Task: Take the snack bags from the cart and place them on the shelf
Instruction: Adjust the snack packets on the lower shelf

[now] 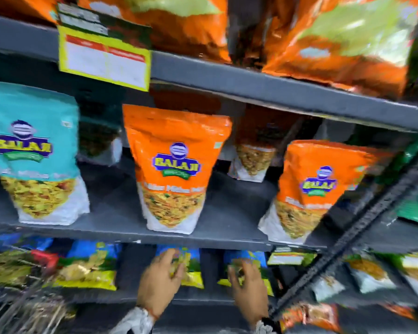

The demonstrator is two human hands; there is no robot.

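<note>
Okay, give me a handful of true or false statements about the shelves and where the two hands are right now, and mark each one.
1. Both hands are at the lower shelf. True: the left hand and the right hand each touch a blue snack bag.
2. The teal bag stands at the middle shelf's left end. True.
3. The middle shelf holds only teal bags. False: orange bags stand there too.
4. The yellow price tag hangs on the lowest shelf edge. False: it hangs from the upper shelf edge.
</note>
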